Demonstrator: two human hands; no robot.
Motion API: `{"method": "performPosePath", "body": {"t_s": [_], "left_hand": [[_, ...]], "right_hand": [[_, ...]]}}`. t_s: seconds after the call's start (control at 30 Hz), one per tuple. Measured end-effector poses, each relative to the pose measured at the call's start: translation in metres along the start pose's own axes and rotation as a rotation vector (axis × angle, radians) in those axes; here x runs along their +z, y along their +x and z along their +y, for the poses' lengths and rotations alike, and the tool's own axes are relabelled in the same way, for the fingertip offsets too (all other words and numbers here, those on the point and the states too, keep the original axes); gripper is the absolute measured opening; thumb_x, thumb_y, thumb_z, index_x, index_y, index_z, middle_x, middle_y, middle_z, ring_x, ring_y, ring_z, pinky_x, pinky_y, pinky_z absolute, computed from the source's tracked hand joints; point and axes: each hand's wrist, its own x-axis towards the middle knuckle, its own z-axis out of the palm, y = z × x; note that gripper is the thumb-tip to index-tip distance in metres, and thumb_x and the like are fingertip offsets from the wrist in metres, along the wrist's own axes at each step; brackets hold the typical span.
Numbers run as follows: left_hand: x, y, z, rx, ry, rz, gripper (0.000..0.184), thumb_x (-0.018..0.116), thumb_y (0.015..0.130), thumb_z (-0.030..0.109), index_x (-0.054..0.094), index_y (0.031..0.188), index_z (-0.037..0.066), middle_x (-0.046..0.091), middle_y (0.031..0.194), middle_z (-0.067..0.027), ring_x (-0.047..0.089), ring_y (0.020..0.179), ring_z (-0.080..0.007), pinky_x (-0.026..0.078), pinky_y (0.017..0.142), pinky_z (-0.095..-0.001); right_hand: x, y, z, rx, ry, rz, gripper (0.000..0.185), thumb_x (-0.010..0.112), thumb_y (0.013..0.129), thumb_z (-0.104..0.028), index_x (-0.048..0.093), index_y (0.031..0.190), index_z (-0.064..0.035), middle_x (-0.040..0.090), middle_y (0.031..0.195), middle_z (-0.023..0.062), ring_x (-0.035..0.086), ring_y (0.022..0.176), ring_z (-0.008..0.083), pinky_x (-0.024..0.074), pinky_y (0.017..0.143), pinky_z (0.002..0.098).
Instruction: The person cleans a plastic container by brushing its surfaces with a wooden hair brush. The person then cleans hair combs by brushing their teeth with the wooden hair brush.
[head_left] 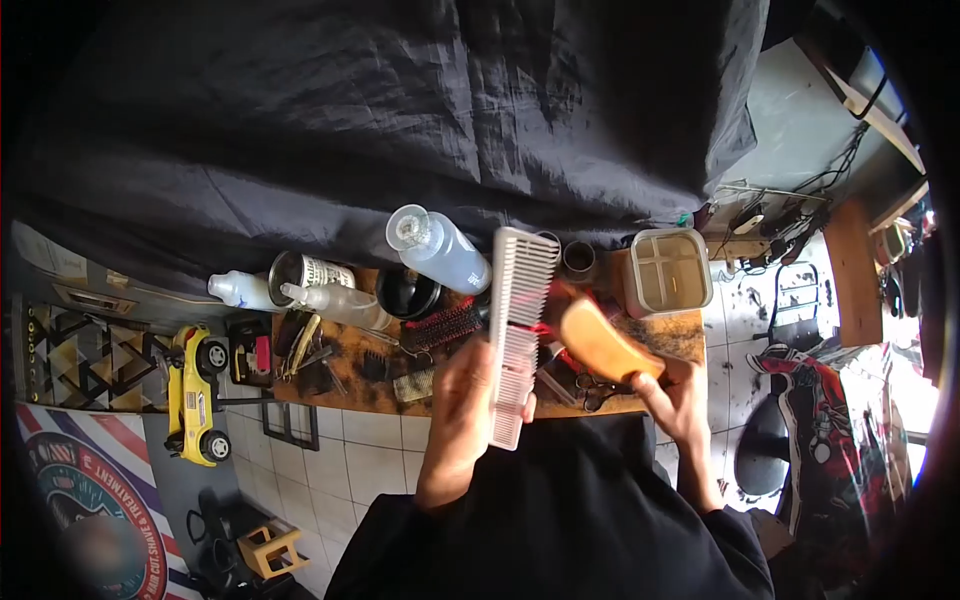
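Note:
My left hand [460,415] is closed around the lower part of a wide pale comb [517,335], which stands upright with its teeth to the right. In my right hand [678,398] is a curved, orange-brown wooden brush [607,345], gripped at its lower right end. The brush's far end points up and left towards the comb, and I cannot make out its bristles clearly. Both tools are held above a worn wooden table [690,345]. Behind the comb, a dark round hairbrush [445,325] lies on the tabletop, and scissors [597,392] lie below the wooden brush.
Along the table's far side stand a bluish plastic bottle [445,255], a clear spray bottle [340,305], a black bowl [408,293] and a square plastic container [670,275]. Black cloth [400,120] hangs beyond. A yellow toy car [190,400] is at left, a wooden stool [268,550] below.

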Motion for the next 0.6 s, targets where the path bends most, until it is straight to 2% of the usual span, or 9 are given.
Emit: {"method": "performPosePath", "body": {"t_s": [0.07,0.1,0.2,0.23,0.33,0.4,0.43,0.57,0.6], "left_hand": [[0.001,-0.001,0.000,-0.042,-0.087,-0.006,0.029,0.043,0.099,0.028,0.053,0.104,0.001,0.059,0.083,-0.0099,0.057,0.060,-0.0165,0.050,0.049,-0.0295],[0.002,0.000,-0.001,-0.082,-0.012,-0.019,0.029,0.043,0.099,0.028,0.053,0.103,0.001,0.059,0.084,-0.0087,0.058,0.063,-0.0163,0.050,0.050,-0.0292],[0.014,0.004,-0.006,-0.177,0.193,-0.081,0.025,0.050,0.096,0.022,0.053,0.109,0.000,0.059,0.088,-0.0048,0.059,0.069,-0.0122,0.051,0.061,-0.0258],[0.013,0.004,-0.012,-0.194,0.175,-0.126,0.023,0.050,0.096,0.018,0.053,0.111,0.001,0.058,0.089,-0.0034,0.058,0.071,-0.0095,0.051,0.062,-0.0251],[0.021,0.001,-0.018,-0.276,0.158,-0.168,0.019,0.051,0.096,0.015,0.054,0.107,0.000,0.059,0.086,-0.0032,0.058,0.069,-0.0077,0.052,0.060,-0.0233],[0.019,-0.003,-0.019,-0.265,0.197,-0.233,0.019,0.052,0.095,0.015,0.055,0.104,-0.001,0.059,0.082,-0.0051,0.058,0.064,-0.0093,0.051,0.058,-0.0238],[0.018,-0.003,-0.021,-0.234,0.154,-0.184,0.021,0.052,0.096,0.017,0.054,0.105,-0.002,0.059,0.080,-0.0067,0.057,0.060,-0.0106,0.050,0.055,-0.0246],[0.018,0.001,0.001,-0.134,0.033,-0.063,0.026,0.050,0.096,0.021,0.054,0.109,-0.001,0.059,0.080,-0.0067,0.057,0.059,-0.0112,0.049,0.053,-0.0251],[0.017,0.002,0.001,-0.133,0.036,-0.059,0.026,0.050,0.096,0.021,0.054,0.109,-0.001,0.059,0.080,-0.0067,0.057,0.059,-0.0112,0.049,0.053,-0.0251]], "right_hand": [[-0.009,0.000,0.005,0.094,-0.222,0.097,0.038,0.072,0.077,-0.032,0.069,0.095,0.0013,0.057,0.054,0.0095,0.052,0.044,0.0146,0.0433,0.048,0.0299],[-0.016,-0.004,0.012,0.201,-0.212,0.057,0.038,0.071,0.078,-0.032,0.069,0.093,0.0018,0.056,0.052,0.0058,0.049,0.044,0.0113,0.0404,0.046,0.0283],[-0.003,-0.017,0.015,0.111,0.416,0.219,0.043,0.061,0.086,-0.036,0.063,0.079,0.0070,0.051,0.056,0.0010,0.044,0.053,0.0054,0.0327,0.046,0.0248],[-0.002,-0.022,0.013,0.082,0.451,0.159,0.044,0.057,0.088,-0.035,0.061,0.077,0.0078,0.053,0.060,0.0017,0.044,0.055,0.0066,0.0332,0.047,0.0252],[0.002,-0.008,-0.010,-0.032,0.339,-0.042,0.045,0.063,0.084,-0.038,0.061,0.076,0.0065,0.052,0.056,0.0040,0.045,0.052,0.0085,0.0347,0.046,0.0276],[0.010,-0.004,-0.007,0.021,0.264,-0.150,0.044,0.066,0.081,-0.038,0.062,0.078,0.0059,0.049,0.054,0.0052,0.045,0.051,0.0097,0.0374,0.047,0.0288],[0.008,-0.003,-0.008,0.069,0.210,-0.202,0.039,0.067,0.080,-0.034,0.065,0.083,0.0045,0.055,0.055,0.0083,0.052,0.051,0.0116,0.0431,0.050,0.0296],[0.004,0.000,-0.012,0.036,0.140,-0.140,0.035,0.066,0.081,-0.032,0.068,0.092,0.0013,0.065,0.067,0.0143,0.065,0.059,0.0161,0.0496,0.058,0.0308],[0.000,-0.003,-0.008,0.047,0.105,-0.154,0.037,0.066,0.082,-0.034,0.068,0.091,0.0020,0.062,0.062,0.0129,0.061,0.055,0.0146,0.0475,0.054,0.0304]]}}
